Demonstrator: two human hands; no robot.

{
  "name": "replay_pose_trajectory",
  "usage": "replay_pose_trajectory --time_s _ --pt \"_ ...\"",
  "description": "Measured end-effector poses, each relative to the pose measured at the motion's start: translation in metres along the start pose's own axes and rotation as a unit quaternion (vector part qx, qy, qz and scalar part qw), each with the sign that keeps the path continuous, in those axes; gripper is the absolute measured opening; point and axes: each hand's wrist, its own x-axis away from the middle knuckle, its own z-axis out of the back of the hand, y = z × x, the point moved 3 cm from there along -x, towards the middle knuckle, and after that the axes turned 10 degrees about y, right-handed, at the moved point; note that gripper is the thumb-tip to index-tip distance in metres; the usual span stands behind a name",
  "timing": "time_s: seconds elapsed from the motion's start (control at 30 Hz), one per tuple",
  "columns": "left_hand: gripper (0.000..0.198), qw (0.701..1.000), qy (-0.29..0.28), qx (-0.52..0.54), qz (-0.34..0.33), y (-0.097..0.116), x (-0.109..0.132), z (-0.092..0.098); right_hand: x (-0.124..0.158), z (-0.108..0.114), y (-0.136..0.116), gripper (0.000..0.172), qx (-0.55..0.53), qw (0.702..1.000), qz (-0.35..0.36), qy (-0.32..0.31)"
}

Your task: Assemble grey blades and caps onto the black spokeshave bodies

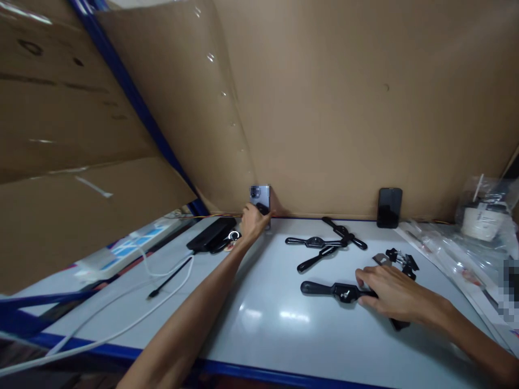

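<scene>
My left hand (252, 222) reaches to the back of the table, its fingers closed at a grey phone (260, 193) that stands upright against the cardboard. A small black part shows between the fingers and the phone's back; what it is I cannot make out. With my right hand (391, 292) I grip the right handle of a black spokeshave (344, 292) lying at the table's front. Behind it several more spokeshaves (315, 242) lie crossed in a loose pile. Metal blades and small black parts (401, 259) sit just beyond my right hand, partly covered by it.
A dark phone (389, 208) leans on the cardboard wall (324, 108). Clear plastic packaging (458, 259) and a bagged white roll (482, 221) lie at right. At left are a black power adapter (213, 235), keys (234, 236), white cables (162, 308) and a power strip (133, 248).
</scene>
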Motion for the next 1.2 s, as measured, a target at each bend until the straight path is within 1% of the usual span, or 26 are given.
replay_pose_trajectory --time_s 0.17,0.27,0.37,0.47,0.6,0.73,0.87,0.93,1.0,1.03,1.07,1.1,1.13,1.2 --pt "0.054 0.999 0.024 0.041 0.001 -0.011 -0.009 -0.010 0.000 0.001 -0.002 0.017 -0.005 1.000 -0.007 -0.019" --pt "0.053 0.997 0.043 0.063 -0.013 -0.014 -0.011 -0.014 -0.001 0.001 -0.002 0.017 -0.003 1.000 -0.001 -0.013" --pt "0.054 0.995 0.052 0.077 -0.038 -0.009 -0.009 -0.021 -0.001 0.000 -0.002 0.017 -0.002 1.000 0.001 -0.009" --pt "0.055 0.993 0.046 0.085 -0.062 0.000 -0.003 -0.029 -0.001 -0.001 -0.002 0.016 -0.004 1.000 0.003 -0.009" --pt "0.054 0.994 0.035 0.077 -0.068 0.006 0.001 -0.034 -0.002 0.000 -0.002 0.016 0.000 1.000 -0.005 -0.011" --pt "0.056 0.996 0.028 0.063 -0.064 0.007 0.002 -0.032 -0.002 0.000 -0.002 0.015 0.002 1.000 -0.004 -0.010" --pt "0.057 0.996 0.022 0.057 -0.072 0.011 0.004 -0.024 -0.002 0.000 -0.001 0.017 0.002 1.000 0.001 -0.009" --pt "0.054 0.994 0.024 0.059 -0.089 0.016 0.008 -0.016 -0.001 0.001 0.000 0.018 0.000 1.000 -0.001 -0.010" --pt "0.047 0.989 0.020 0.068 -0.127 0.025 0.018 -0.007 0.000 0.004 0.000 0.017 -0.002 1.000 0.000 -0.012" --pt "0.042 0.985 0.007 0.076 -0.156 0.031 0.027 -0.003 0.000 0.005 0.001 0.016 -0.001 1.000 0.002 -0.014" --pt "0.038 0.977 -0.017 0.086 -0.194 0.038 0.039 0.000 0.001 0.006 0.001 0.014 0.002 1.000 0.005 -0.015" --pt "0.035 0.965 -0.054 0.098 -0.238 0.046 0.054 0.003 0.001 0.007 0.002 0.012 0.009 1.000 0.007 -0.013" --pt "0.033 0.946 -0.100 0.111 -0.287 0.054 0.071 0.004 0.000 0.008 0.004 0.011 0.021 1.000 0.008 -0.008" --pt "0.034 0.894 -0.196 0.134 -0.381 0.067 0.109 0.007 -0.001 0.009 0.009 0.011 0.051 0.999 -0.001 0.004"
